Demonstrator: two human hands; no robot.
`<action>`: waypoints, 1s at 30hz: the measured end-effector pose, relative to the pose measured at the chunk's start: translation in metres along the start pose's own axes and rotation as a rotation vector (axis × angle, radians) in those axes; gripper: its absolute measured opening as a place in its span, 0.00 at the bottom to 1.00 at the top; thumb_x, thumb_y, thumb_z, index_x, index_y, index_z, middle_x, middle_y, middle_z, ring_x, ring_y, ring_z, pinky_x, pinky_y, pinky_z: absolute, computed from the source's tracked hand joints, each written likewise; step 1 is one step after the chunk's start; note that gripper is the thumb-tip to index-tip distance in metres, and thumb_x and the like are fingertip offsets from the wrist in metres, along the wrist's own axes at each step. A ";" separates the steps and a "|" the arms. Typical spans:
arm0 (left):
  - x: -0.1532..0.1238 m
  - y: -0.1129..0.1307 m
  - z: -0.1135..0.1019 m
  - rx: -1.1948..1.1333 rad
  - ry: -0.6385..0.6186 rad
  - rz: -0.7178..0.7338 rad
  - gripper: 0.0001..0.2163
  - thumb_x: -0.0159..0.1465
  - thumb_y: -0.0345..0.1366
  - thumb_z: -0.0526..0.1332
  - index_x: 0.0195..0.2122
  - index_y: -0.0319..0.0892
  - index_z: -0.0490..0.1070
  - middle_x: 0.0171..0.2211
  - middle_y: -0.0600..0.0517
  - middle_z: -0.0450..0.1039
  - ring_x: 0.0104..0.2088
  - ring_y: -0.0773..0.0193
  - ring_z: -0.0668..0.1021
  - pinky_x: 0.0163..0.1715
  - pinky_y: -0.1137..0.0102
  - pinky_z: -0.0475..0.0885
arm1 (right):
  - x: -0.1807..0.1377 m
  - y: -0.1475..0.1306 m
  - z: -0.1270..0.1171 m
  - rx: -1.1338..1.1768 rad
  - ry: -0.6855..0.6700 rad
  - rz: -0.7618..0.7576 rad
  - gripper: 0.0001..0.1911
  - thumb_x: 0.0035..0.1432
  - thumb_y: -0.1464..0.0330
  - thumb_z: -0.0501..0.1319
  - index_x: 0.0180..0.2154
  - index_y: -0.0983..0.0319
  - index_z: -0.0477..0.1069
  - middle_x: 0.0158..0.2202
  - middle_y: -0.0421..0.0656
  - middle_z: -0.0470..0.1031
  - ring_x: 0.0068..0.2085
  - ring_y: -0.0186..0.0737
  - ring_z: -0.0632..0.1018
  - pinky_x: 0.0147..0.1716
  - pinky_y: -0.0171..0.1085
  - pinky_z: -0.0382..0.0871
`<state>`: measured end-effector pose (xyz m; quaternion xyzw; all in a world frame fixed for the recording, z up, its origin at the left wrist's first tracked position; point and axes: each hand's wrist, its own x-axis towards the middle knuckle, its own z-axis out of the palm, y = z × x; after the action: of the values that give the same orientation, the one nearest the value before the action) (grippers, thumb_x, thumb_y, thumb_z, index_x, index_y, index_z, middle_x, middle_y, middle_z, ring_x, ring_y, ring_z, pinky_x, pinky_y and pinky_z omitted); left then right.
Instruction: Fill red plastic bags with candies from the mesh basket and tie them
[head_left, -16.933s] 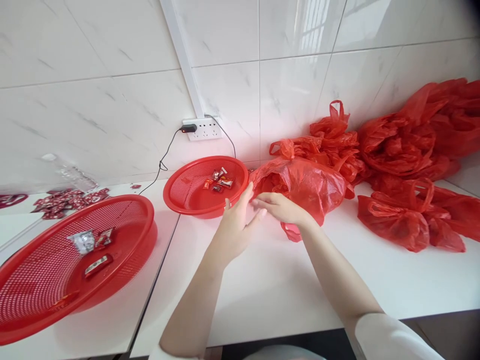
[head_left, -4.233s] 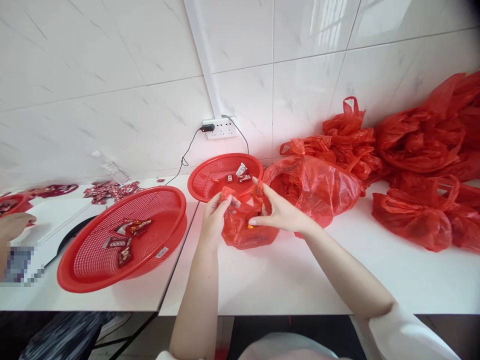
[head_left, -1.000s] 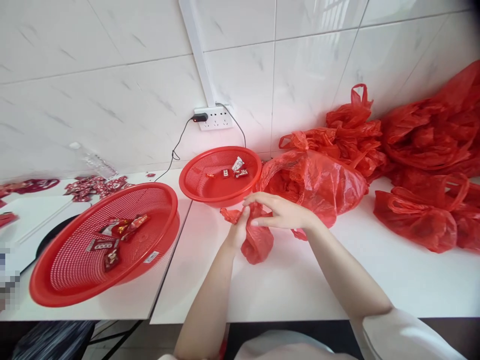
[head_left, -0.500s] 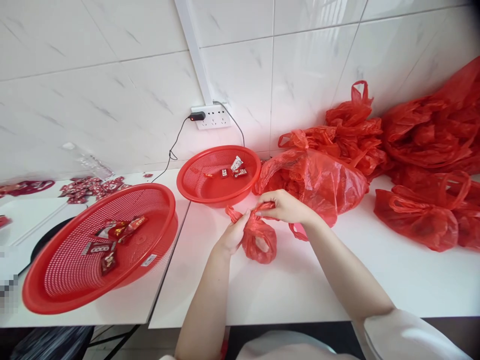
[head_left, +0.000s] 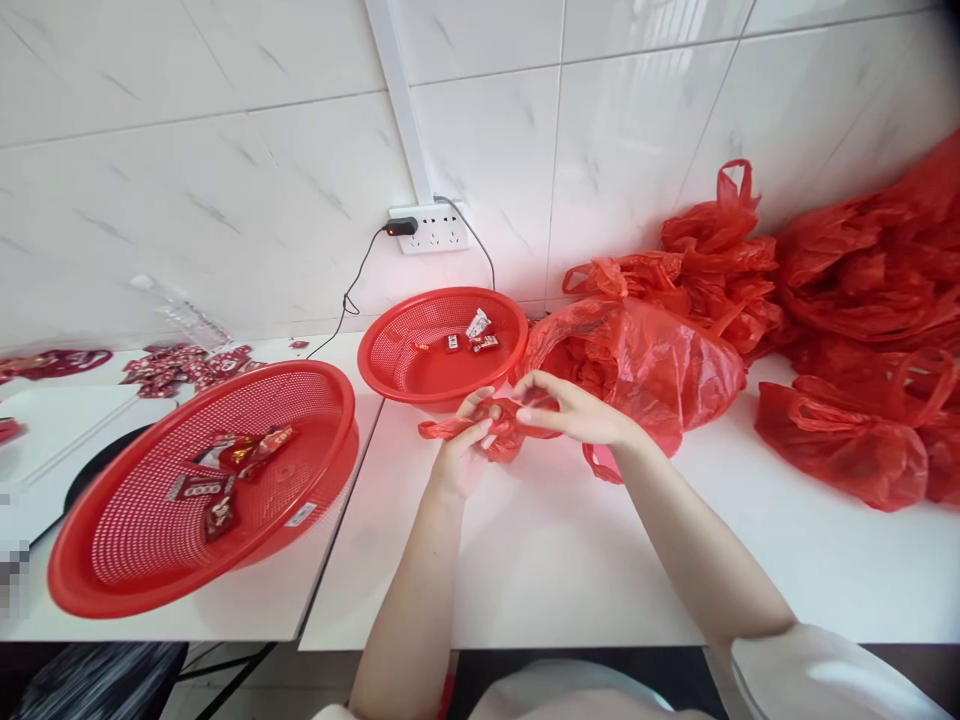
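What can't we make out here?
Head view:
- Contents of small red bag: hidden by plastic and the grip of left hand and right hand.
- Print on sweets in far basket: too small.
- Part of bag pile: cut by right edge.
- Left edge: pixelated patch.

The small red bag [head_left: 501, 438] is bunched inside the grip of the left hand [head_left: 461, 460] and right hand [head_left: 574, 412], so its mouth and contents cannot be seen. The pile of red bags [head_left: 862, 270] is cut off by the right edge. Print on the wrappers [head_left: 225, 470] in the large basket [head_left: 135, 540] is too small to read. A dark object [head_left: 96, 468] on the desk [head_left: 540, 560] lies mostly hidden behind that basket. A pixelated patch [head_left: 11, 580] masks part of the left edge. A clear plastic item [head_left: 176, 310] by the wall is too blurred to identify. A cable [head_left: 486, 262] drops behind the small basket [head_left: 405, 370], its end unseen.
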<state>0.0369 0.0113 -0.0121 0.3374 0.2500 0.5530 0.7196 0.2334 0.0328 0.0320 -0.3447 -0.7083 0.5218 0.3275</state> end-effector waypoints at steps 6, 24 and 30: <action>-0.007 -0.004 0.003 0.065 -0.258 -0.089 0.20 0.51 0.32 0.69 0.45 0.45 0.70 0.30 0.56 0.66 0.21 0.77 0.66 0.25 0.77 0.64 | 0.007 0.016 -0.001 0.116 -0.241 -0.039 0.30 0.53 0.74 0.57 0.59 0.59 0.61 0.61 0.48 0.65 0.58 0.44 0.71 0.57 0.47 0.64; 0.006 -0.022 -0.012 0.961 0.444 0.774 0.09 0.54 0.31 0.65 0.36 0.46 0.71 0.38 0.51 0.71 0.39 0.60 0.75 0.41 0.67 0.70 | 0.011 0.014 0.018 0.019 -0.151 0.018 0.22 0.58 0.67 0.61 0.54 0.63 0.69 0.31 0.39 0.73 0.32 0.34 0.73 0.35 0.36 0.68; 0.008 -0.026 -0.015 0.807 0.367 0.644 0.08 0.53 0.37 0.67 0.33 0.46 0.71 0.33 0.53 0.72 0.35 0.61 0.76 0.38 0.68 0.70 | 0.015 0.024 0.015 0.254 -0.107 0.069 0.15 0.55 0.61 0.66 0.40 0.64 0.73 0.39 0.43 0.75 0.39 0.36 0.75 0.43 0.38 0.68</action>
<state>0.0440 0.0176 -0.0413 0.5440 0.4479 0.6555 0.2717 0.2163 0.0430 0.0073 -0.2965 -0.6408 0.6357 0.3119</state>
